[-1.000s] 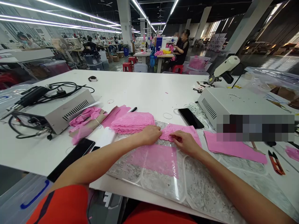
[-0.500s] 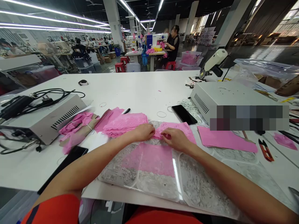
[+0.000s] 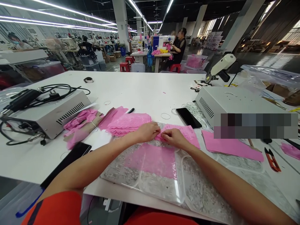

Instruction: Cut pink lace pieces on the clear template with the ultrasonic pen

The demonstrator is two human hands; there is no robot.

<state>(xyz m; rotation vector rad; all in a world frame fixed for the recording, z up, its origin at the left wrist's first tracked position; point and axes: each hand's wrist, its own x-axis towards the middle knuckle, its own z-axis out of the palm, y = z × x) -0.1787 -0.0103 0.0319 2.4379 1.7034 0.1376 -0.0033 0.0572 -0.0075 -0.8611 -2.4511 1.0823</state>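
Both hands are close together over the clear patterned mat (image 3: pixel 161 190). My left hand (image 3: pixel 149 131) pinches the left edge of a pink lace piece (image 3: pixel 185 132), its fingers closed. Facing it, my right hand (image 3: pixel 172 137) has thumb and fingers pinched on the same lace piece, which spreads out behind and to the right of it. A flat, sheer pink piece (image 3: pixel 157 159) lies on the mat nearer to me. Left of my left hand sits a stack of pink lace pieces (image 3: pixel 128 123).
Grey metal boxes stand at left (image 3: pixel 56 114) and right (image 3: pixel 234 103). A black phone (image 3: pixel 188 117) lies behind the lace. Pink sheets (image 3: pixel 232 145) and red-handled snips (image 3: pixel 272 160) are at right. A person (image 3: pixel 179 47) sits at a machine across the table.
The whole view has shifted a little, with objects lying further right. My hands remain close together at the lace piece, with only slight finger movement.
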